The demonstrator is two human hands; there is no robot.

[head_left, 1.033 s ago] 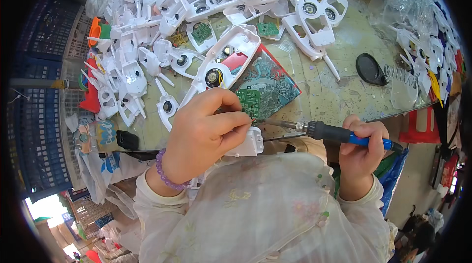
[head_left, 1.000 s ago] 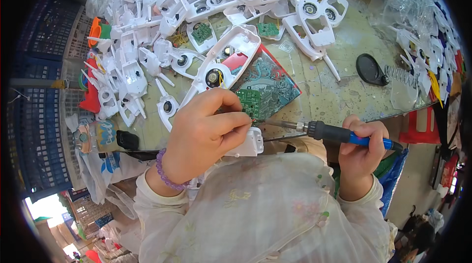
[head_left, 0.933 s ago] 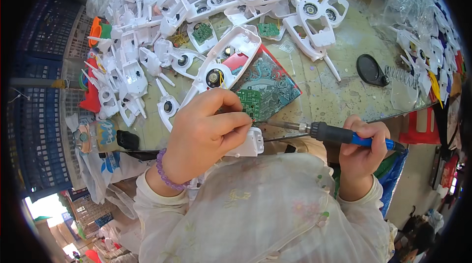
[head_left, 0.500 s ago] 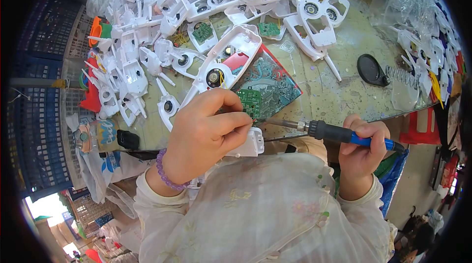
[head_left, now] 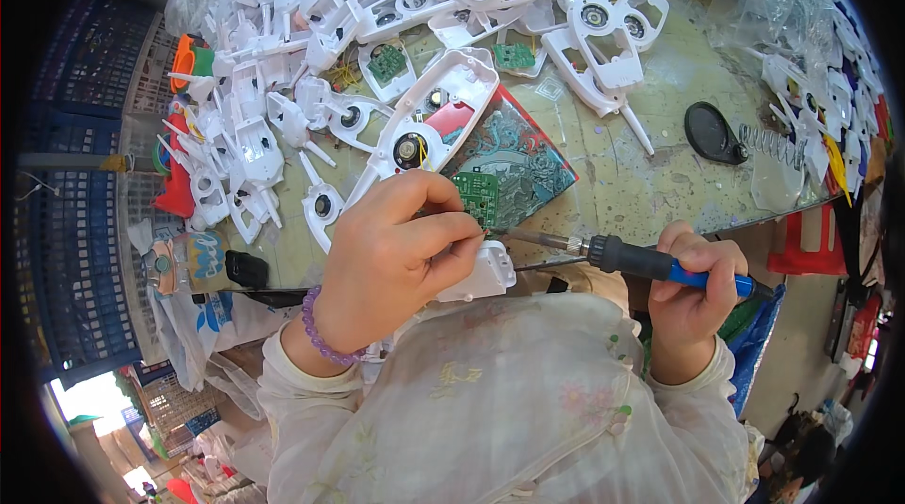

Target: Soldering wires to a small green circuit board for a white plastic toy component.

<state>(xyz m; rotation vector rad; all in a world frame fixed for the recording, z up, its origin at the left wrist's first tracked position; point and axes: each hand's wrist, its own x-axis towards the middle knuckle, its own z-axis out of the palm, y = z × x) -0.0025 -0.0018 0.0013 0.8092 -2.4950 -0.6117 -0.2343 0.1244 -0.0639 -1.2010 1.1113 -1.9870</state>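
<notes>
My right hand (head_left: 699, 282) is closed around the blue and black handle of a soldering iron (head_left: 632, 257). The iron's tip points left, at the lower edge of a green circuit board (head_left: 477, 198). My left hand (head_left: 401, 245) pinches with thumb and forefinger by that same edge; what lies between the fingertips is too small to make out. Behind this hand lies a white plastic housing (head_left: 462, 80) with a round black speaker (head_left: 410, 151) and thin yellow wires. The board rests over a dark patterned booklet or box (head_left: 517, 160) with a red edge.
A heap of white housings (head_left: 339, 14) covers the table's far left and middle. On the right are a black oval stand (head_left: 714, 134), a coiled spring (head_left: 768, 146) and more white parts (head_left: 801, 89). A glass jar (head_left: 179, 264) stands at the near left edge, beside a small black object (head_left: 247, 268).
The soldering iron and my right hand have shifted slightly left and down, bringing the tip closer to the board's edge. My left hand stays nearly still.
</notes>
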